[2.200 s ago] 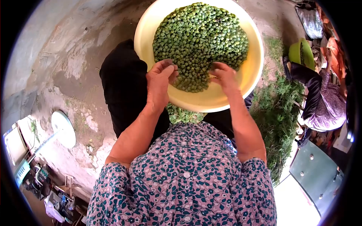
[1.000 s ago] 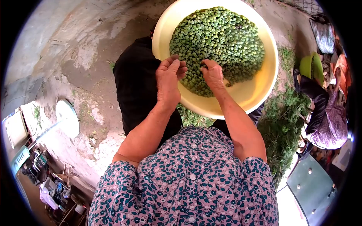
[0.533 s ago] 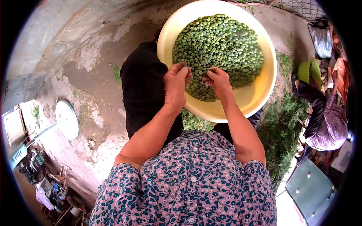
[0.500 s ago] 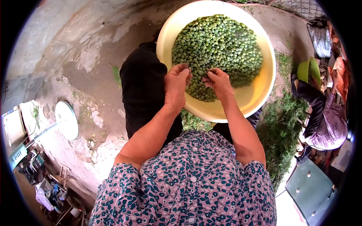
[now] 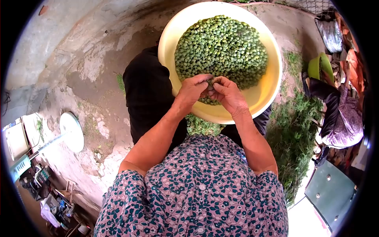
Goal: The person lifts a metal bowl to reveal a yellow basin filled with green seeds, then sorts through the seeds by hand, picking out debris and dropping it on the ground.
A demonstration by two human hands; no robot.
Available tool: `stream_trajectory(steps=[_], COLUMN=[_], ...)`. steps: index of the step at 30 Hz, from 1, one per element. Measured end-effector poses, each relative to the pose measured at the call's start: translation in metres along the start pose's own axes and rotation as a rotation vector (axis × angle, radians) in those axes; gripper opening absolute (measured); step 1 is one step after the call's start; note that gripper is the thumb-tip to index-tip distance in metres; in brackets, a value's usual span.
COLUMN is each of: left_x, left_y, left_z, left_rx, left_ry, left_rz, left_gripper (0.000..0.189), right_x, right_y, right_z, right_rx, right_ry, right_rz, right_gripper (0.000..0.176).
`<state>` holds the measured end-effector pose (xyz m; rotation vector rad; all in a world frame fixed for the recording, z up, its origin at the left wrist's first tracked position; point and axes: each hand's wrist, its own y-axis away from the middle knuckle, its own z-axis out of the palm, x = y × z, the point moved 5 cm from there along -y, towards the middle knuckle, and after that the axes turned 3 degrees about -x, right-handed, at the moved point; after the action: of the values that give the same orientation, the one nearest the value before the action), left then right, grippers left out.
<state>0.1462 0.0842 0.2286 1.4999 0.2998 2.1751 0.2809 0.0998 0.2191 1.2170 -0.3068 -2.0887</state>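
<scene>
A large pale-yellow basin (image 5: 272, 85) rests across my lap, holding a heap of small round green pods (image 5: 221, 49). My left hand (image 5: 192, 91) and my right hand (image 5: 229, 96) meet over the near side of the basin. Thumbs and fingers of both hands are pinched closed, the fingertips nearly touching. Between them shows a small dark-green pod (image 5: 210, 82), partly hidden by the fingers. My hands cover some of the heap behind them.
Dark-trousered knees (image 5: 146, 94) support the basin. To the right, green plants (image 5: 296, 134) lie on the ground beside another person in a purple patterned top (image 5: 347, 122), near a lime-green bowl (image 5: 320, 67). A round white fan-like object (image 5: 72, 131) stands left.
My hands have come together from slightly apart, the left moving right and down. The basin appears shifted a little left in view.
</scene>
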Motion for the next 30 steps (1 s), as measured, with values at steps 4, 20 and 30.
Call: stream_trajectory(steps=[4,20,30], left_x=[0.0,-0.015,-0.019], left_y=[0.0,0.002,0.003], left_z=[0.002,-0.002,0.001], left_rx=[-0.011,-0.112,-0.146], left_ry=[-0.014,-0.738,-0.83], left_rz=[-0.012,0.136,0.141], left_gripper=[0.021,0.012,0.019], right_x=[0.001,-0.078,-0.093], right_y=[0.008,0.156,0.158], right_z=[0.001,-0.1,-0.118], right_rx=[-0.029,0.476,0.881], right_ry=[-0.053,0.207,0.63], right_rz=[-0.001,-0.337,-0.412], right_gripper=[0.008,0.013,0.021])
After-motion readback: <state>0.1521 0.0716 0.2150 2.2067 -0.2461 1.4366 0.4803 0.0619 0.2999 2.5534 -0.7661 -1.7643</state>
